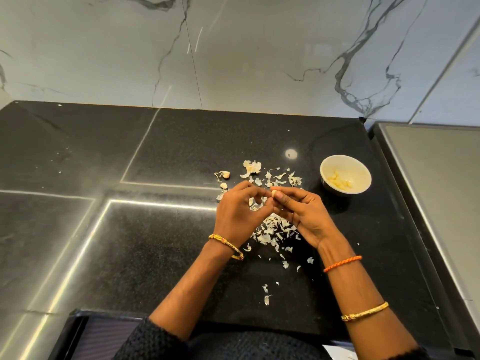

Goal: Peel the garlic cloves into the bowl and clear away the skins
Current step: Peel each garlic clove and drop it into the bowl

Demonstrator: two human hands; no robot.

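Both hands meet over the skins (270, 229), right hand (298, 211) pinching a clove (274, 192), left hand (240, 209) picking at it, bowl (359, 165) near for dropping.

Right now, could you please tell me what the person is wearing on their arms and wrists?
The left wrist carries a gold bangle with red accents. The right forearm carries a braided orange thread near the wrist and a gold bangle farther up. Dark knitted sleeves are pushed up toward the elbows.

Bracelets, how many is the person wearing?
3. A gold bangle on the left wrist, an orange braided band on the right wrist, and another gold bangle farther up the right forearm. Sleeves may hide more.
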